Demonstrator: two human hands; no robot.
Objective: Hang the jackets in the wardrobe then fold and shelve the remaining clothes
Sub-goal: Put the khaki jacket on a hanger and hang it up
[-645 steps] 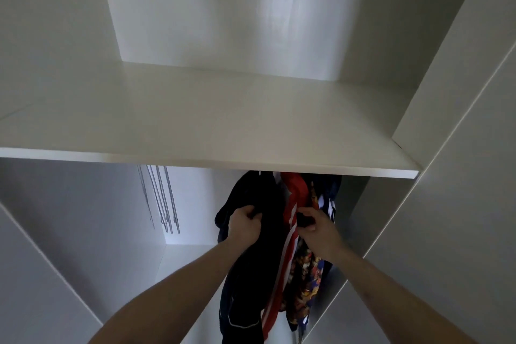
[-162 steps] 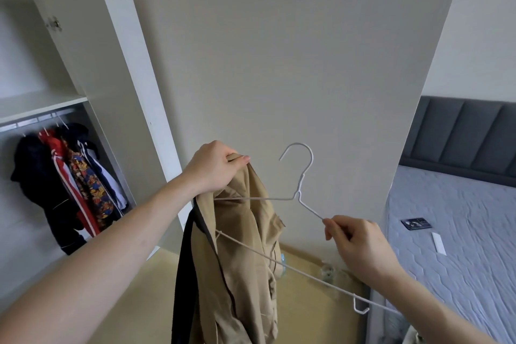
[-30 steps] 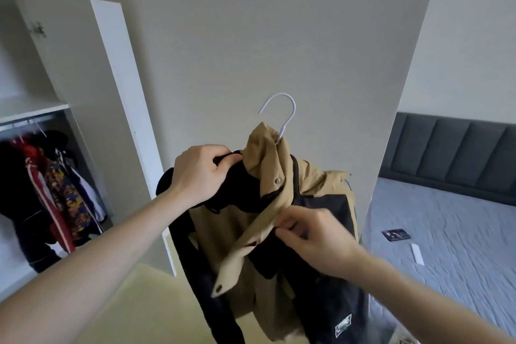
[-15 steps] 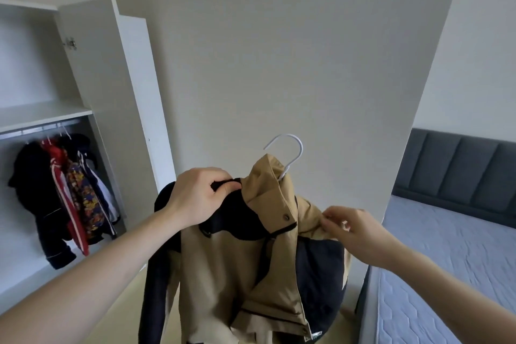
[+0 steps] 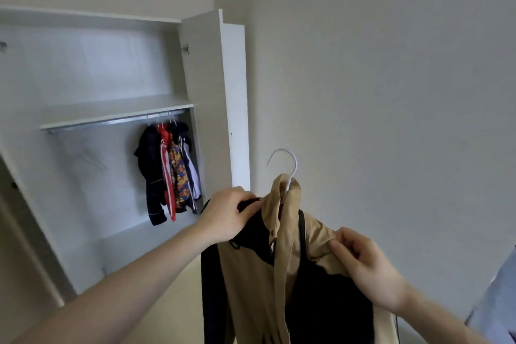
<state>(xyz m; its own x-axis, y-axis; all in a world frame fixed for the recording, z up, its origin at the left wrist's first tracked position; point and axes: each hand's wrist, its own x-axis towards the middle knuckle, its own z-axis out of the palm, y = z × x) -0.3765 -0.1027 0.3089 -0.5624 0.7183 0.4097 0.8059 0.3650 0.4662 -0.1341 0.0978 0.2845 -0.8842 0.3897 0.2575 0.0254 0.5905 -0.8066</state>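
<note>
Turned further toward the wardrobe [image 5: 117, 109] since half a second ago. Right hand [image 5: 371, 268] pinching the right shoulder of the tan-and-black jacket [image 5: 251, 274]; left hand [image 5: 227, 215] gripping its black collar. White hanger [image 5: 289, 167] hook poking out above. Beyond, jackets on the rail [image 5: 170, 170].

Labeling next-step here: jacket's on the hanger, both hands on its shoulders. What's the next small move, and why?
Probably carry the tan-and-black jacket to the wardrobe rail. The hanger hook stands free above the collar, left hand and right hand grip the shoulders, and the rail is bare left of the hung clothes.
</note>
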